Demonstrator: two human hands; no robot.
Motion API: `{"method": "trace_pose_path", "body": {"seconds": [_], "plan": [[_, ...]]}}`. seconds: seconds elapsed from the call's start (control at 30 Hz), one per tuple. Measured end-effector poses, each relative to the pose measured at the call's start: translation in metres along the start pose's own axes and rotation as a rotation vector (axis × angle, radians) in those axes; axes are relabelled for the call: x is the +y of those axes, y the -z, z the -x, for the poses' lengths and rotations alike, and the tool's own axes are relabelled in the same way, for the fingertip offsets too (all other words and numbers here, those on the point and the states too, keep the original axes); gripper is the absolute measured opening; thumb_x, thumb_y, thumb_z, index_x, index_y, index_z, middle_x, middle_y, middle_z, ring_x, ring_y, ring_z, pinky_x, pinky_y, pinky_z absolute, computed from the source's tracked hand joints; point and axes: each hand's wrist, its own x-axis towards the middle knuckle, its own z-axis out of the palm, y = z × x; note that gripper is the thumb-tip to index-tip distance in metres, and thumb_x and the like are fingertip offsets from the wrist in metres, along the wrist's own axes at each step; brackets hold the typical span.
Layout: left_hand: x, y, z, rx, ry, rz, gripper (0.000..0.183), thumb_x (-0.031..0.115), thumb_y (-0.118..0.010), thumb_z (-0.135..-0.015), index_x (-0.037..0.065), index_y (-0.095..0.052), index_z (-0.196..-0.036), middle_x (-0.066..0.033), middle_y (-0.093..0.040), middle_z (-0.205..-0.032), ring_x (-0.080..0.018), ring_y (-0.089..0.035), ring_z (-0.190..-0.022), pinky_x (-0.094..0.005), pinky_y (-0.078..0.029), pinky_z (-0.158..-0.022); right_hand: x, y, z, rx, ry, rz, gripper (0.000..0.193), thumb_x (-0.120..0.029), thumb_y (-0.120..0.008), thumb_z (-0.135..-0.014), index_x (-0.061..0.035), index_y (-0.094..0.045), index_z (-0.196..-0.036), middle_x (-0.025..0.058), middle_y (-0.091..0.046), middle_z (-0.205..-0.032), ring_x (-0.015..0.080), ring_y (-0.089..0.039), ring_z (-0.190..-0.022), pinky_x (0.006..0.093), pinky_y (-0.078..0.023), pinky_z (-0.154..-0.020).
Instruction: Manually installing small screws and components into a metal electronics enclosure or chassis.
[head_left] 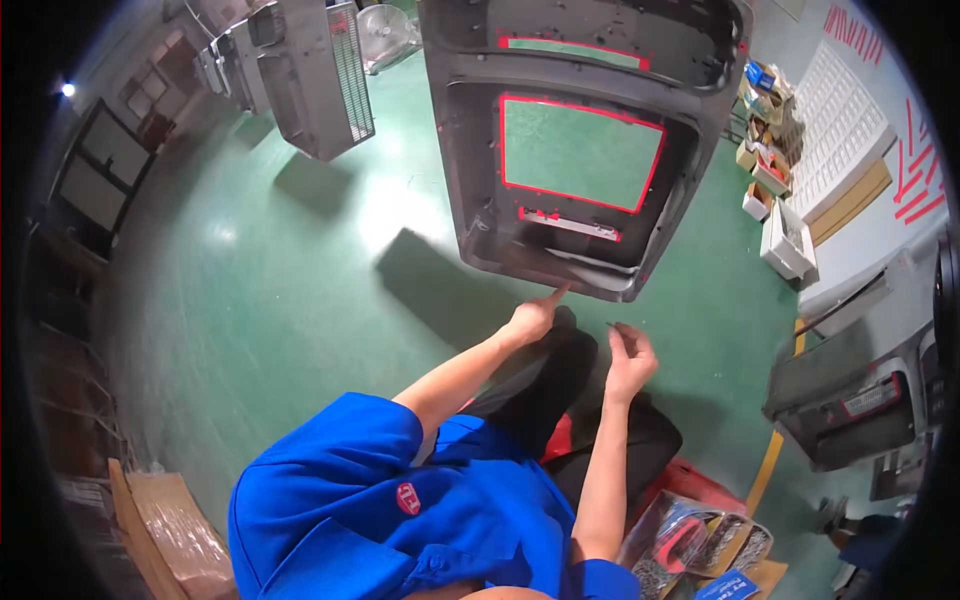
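Observation:
A large dark grey moulded panel point(470, 180) hangs in front of me, its rectangular openings edged in red. The stretched index finger of my left hand point(532, 320) reaches the panel's lower edge and seems to touch it. That hand's other fingers are curled, and nothing shows in them. Lower and to the right, apart from the panel, my right hand point(631, 366) is closed in a pinch. A tiny dark bit shows at its fingertips, too small to name.
More grey panels point(305, 90) hang at the far left near a fan point(387, 35). At the right stand another panel point(850, 410), a white bin point(788, 243) and small boxes. A clear bag of supplies point(690, 535) lies beside me. A person's foot point(830, 512) shows lower right.

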Motion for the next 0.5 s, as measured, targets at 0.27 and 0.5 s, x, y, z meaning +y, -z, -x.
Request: {"method": "trace_pose_path", "body": {"seconds": [0.27, 0.5], "plan": [[-0.005, 0.027, 0.019, 0.052, 0.106, 0.513, 0.074, 0.005, -0.044, -0.079, 0.018, -0.015, -0.145, -0.0242, -0.058, -0.066, -0.0389, -0.058, -0.060, -0.0480, -0.047, -0.055, -0.177, -0.032, -0.147, 0.153, 0.493, 0.092, 0.011, -0.007, -0.067, -0.080, 0.0004, -0.068, -0.089, 0.0045, -0.067, -0.079, 0.0089, -0.059, -0.071, 0.0246, -0.046, -0.069], [-0.003, 0.037, 0.032, 0.020, 0.132, 0.574, 0.072, 0.006, -0.042, -0.084, 0.021, -0.008, -0.145, -0.0275, -0.058, -0.067, -0.0419, -0.059, -0.063, -0.0515, -0.047, -0.058, -0.265, -0.070, -0.238, 0.163, 0.699, -0.119, 0.011, -0.002, -0.068, -0.079, 0.0027, -0.068, -0.088, 0.0064, -0.068, -0.082, 0.0098, -0.062, -0.074, 0.0214, -0.049, -0.069]]}}
